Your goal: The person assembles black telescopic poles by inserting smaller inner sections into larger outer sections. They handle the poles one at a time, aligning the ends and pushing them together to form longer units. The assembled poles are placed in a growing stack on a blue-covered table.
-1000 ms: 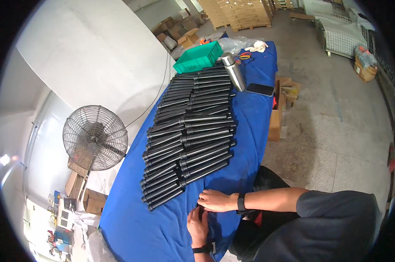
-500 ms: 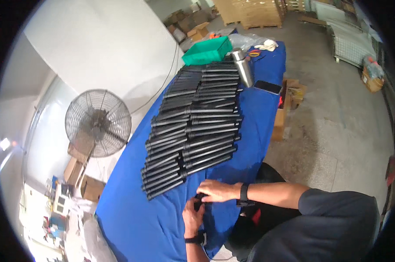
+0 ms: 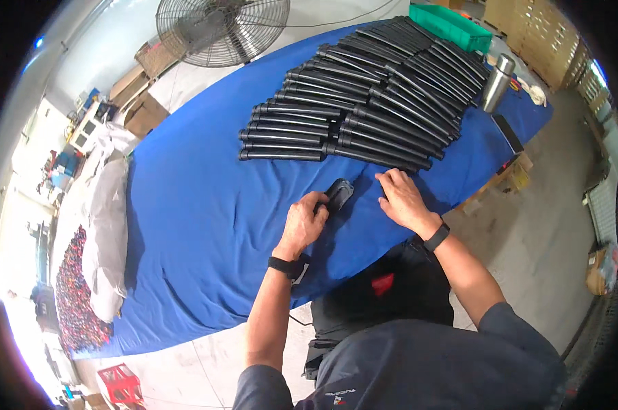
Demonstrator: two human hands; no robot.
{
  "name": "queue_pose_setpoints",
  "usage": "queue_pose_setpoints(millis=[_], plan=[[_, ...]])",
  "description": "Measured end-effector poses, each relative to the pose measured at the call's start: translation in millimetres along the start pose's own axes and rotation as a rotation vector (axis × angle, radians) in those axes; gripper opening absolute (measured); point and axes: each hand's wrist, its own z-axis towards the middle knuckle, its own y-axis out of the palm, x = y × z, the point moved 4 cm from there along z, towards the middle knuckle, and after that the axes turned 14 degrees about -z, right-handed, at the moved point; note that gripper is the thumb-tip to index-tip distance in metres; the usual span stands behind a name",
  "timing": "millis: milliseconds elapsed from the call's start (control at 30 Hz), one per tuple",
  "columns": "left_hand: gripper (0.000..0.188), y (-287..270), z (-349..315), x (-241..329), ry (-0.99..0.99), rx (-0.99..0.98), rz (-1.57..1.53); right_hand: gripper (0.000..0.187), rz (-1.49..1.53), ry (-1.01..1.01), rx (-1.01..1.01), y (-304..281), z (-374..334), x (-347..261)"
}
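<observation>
A short black piece with a rounded, hollow-looking end (image 3: 340,194) sticks out from my left hand (image 3: 302,224), whose thumb and fingers are closed on it. It is held over the blue cloth, and its exact kind cannot be made out. To its right, apart from that piece, my right hand (image 3: 405,200) reaches over the cloth with bent fingers and the thumb held away from them; nothing shows in it. Just beyond both hands lie rows of black tubes with thicker collar ends (image 3: 281,155), the closest ones near my right fingertips.
Blue cloth (image 3: 186,205) covers the long table. At the far right stand a steel flask (image 3: 498,82), a phone (image 3: 507,133) and a green crate (image 3: 452,29). A wire-cage fan (image 3: 220,27) is behind the table. A pale bag (image 3: 107,239) lies at the left end.
My hands, together over a small dark thing before, are now apart: the right has let go and the left keeps the black piece. The whole view has swung toward the table's left end.
</observation>
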Motion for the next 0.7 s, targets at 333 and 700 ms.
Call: queue_pose_setpoints(millis=[333,700], plan=[[0.025,-2,0,-9,0.029,-0.033,-0.078,0.075,0.033,-0.518,-0.051,6,55,-52],[0.03,-11,-9,-11,-0.226,0.188,-0.383,0.063,0.067,-0.376,-0.011,-9,39,-34]])
